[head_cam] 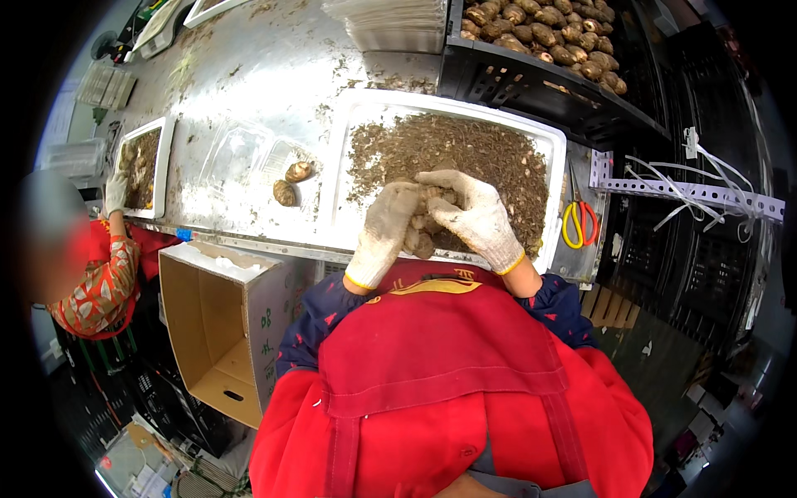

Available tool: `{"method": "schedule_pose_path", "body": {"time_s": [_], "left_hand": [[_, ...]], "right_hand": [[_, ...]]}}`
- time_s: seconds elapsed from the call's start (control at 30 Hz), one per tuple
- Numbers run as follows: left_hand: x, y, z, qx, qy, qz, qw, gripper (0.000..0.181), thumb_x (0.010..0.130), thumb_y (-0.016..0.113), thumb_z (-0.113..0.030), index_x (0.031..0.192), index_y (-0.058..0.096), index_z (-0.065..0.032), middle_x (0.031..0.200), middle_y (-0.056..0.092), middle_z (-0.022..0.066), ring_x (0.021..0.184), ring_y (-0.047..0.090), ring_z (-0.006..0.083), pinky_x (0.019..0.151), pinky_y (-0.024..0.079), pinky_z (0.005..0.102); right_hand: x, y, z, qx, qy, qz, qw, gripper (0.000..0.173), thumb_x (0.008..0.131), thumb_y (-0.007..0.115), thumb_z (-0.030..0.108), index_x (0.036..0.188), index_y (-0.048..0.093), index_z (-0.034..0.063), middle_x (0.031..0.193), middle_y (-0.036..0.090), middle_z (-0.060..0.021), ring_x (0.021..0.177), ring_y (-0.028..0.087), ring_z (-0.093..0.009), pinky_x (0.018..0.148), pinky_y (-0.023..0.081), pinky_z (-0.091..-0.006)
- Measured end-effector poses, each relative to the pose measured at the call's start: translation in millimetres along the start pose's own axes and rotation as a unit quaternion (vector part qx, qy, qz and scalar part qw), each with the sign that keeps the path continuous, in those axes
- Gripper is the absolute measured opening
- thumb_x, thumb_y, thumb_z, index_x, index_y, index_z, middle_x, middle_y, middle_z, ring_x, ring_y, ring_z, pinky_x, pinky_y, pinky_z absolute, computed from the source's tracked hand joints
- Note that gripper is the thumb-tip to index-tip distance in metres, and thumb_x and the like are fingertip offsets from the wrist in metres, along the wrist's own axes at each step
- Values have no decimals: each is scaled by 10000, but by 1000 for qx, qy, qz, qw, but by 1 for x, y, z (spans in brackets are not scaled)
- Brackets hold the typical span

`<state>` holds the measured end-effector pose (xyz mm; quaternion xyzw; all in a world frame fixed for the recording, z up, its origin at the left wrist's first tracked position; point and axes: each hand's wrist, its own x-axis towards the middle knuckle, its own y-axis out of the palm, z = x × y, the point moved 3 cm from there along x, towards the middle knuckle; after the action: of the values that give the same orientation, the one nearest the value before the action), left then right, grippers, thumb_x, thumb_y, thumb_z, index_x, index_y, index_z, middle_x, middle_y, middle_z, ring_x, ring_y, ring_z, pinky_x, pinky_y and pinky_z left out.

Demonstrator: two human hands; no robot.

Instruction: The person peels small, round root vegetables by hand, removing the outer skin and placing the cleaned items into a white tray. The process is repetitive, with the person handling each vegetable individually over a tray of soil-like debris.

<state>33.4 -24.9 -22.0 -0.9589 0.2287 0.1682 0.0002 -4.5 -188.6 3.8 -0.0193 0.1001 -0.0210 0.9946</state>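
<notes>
My left hand [387,218] and my right hand [476,211], both in soiled white knit gloves, meet over a white foam tray [339,168]. Between the fingers they grip a small brown taro corm [446,197], partly covered by the gloves. Just below, several more taro corms [421,239] lie at the near side of the tray. Loose brown root fibre and peelings [448,146] cover much of the tray floor. To the left, two striped taro corms [291,182] rest at an open clear plastic clamshell box [249,155].
A black crate [498,75] of taro corms stands back right. Scissors [579,221] with yellow and red handles lie right of the tray. Stacked clear plastic boxes [392,25] stand behind. An open cardboard box [218,324] sits below the table edge; a gloved co-worker's hand [116,192] touches another tray.
</notes>
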Motion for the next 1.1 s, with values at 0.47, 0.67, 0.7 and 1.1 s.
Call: {"method": "schedule_pose_path", "body": {"time_s": [0.47,0.67,0.7,1.1], "left_hand": [[6,4,37,-477,-188,164,843,434,1049,460,-477,1079,559,-55,602,493,12,385,362,67,319,265,217],[4,0,33,-343,-209,42,915,490,994,529,-558,1007,602,-73,618,530,-7,386,357,49,318,248,222],[0,0,31,-345,-241,63,905,504,974,548,-585,1004,607,-86,614,525,-15,372,347,59,312,240,222],[-2,-102,22,-143,-35,-150,978,443,1030,508,-408,1185,613,-7,874,624,67,639,600,108,487,465,228]], "right_hand": [[1,-9,-12,79,17,-5,997,307,926,651,77,1218,661,-17,1092,709,-84,914,674,-132,795,553,-270],[-1,-3,-13,-85,-62,-42,994,280,845,702,102,1115,734,37,1018,716,-132,860,702,-192,772,548,-298],[0,-5,-15,-147,-101,-59,982,259,857,691,103,1107,737,50,965,717,-133,859,707,-210,767,550,-309],[3,-17,-43,-258,-63,-78,961,174,912,617,132,1060,688,74,998,698,-147,913,694,-319,789,548,-395]]}}
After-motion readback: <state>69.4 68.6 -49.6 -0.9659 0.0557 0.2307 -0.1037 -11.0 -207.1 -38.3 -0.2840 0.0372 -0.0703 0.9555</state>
